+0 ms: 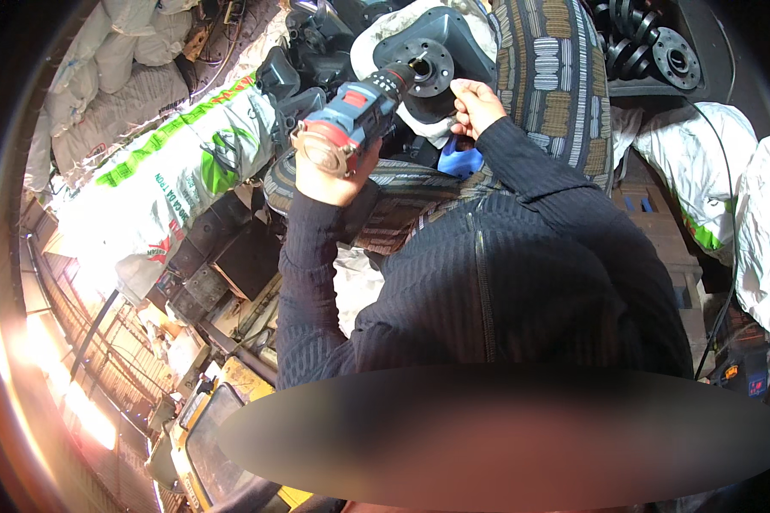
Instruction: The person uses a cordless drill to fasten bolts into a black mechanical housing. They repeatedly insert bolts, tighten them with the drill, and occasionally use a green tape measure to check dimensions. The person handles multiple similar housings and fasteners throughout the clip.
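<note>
My left hand [332, 181] is wrapped round a blue and red cordless drill [351, 115]. The drill's black chuck points up and right, its tip at the hub of a dark round flange with holes [436, 61]. That flange sits on a black, roughly square part [466, 51] over a white sack. Just right of the flange's lower edge is my right hand [477, 109], thumb and fingertips pinched together. What they hold, if anything, is too small to make out. Below this hand lies a blue plastic piece [459, 161].
Striped cushioned fabric [552, 85] curves along the right of the work and below it. Several black parts [316, 38] are heaped at the far left. A dark bin [719, 77] at the far right holds flanged parts [674, 58]. White sacks [180, 179] stand on both sides.
</note>
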`<act>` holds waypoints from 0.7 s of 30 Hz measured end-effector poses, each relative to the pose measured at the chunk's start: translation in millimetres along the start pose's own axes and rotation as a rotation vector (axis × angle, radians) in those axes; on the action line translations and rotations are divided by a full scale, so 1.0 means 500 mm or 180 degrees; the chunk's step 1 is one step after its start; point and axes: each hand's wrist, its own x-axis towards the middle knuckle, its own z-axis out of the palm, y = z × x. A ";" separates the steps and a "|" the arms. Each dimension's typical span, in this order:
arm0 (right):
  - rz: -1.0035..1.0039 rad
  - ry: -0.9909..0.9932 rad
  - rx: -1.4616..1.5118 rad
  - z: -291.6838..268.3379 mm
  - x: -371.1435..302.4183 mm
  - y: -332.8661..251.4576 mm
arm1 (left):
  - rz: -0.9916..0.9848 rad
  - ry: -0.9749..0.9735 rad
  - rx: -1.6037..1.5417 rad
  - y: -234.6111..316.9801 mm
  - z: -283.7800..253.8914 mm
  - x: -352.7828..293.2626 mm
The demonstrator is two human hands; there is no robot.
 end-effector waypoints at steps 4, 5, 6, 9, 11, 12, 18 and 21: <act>-0.0387 0.0284 -0.0517 0.005 0.044 0.023 | -0.0225 -0.0049 -0.0329 -0.011 -0.002 0.043; -0.0434 0.0262 -0.0494 0.004 0.051 0.029 | 0.0057 0.0076 -0.0219 -0.010 0.001 0.052; -0.0475 0.0231 -0.0531 0.002 0.054 0.032 | 0.0137 0.0006 -0.0255 -0.009 0.002 0.062; -0.0412 0.0250 -0.0740 0.002 0.054 0.032 | 0.0345 -0.0118 -0.0070 -0.014 -0.001 0.093; -0.0422 0.0200 -0.0843 0.004 0.048 0.027 | 0.0431 -0.0477 0.0272 -0.027 -0.005 0.118; -0.0378 0.0218 -0.0895 0.007 0.045 0.025 | 0.0471 -0.0636 0.0570 -0.034 -0.007 0.129; -0.0735 0.0299 -0.1343 0.013 0.036 0.018 | 0.0098 -0.1064 0.0462 -0.044 -0.023 0.157; -0.0802 0.0383 -0.1505 0.013 0.040 0.022 | 0.0235 -0.1349 0.0862 -0.019 -0.036 0.171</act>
